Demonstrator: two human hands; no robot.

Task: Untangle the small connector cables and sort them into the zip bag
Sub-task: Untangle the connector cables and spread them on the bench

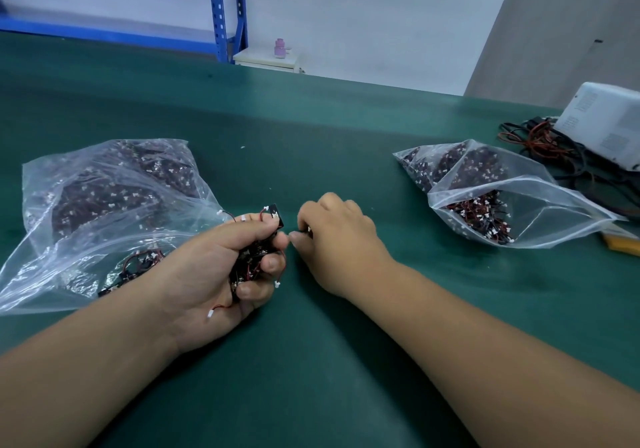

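Two bare forearms reach in from the near edge over the green desk (311, 361). The left hand (214, 274) is palm up with its grip closed around a tangled clump of cables (254, 257), black and red wires with small white plugs; loose ends stick out above the thumb, below the curled fingers and across the palm. Just beside it, the right hand (336, 236) lies knuckles up, its thumb and fingers pinched together near the left thumb tip; something small and dark shows at the pinch, but whether it is a cable end cannot be told.

Left of the hands, touching the left wrist, lies a crumpled clear bag (86, 198) full of cables, a few spilling at its mouth. To the right, well apart from the hands, a zip bag (519, 205) lies with its mouth open, cables piled inside. Behind it sits a white box (602, 118) with thicker wires (533, 139) coiled beside it. Beyond the desk stand a blue shelf (221, 11) and a pale wall.
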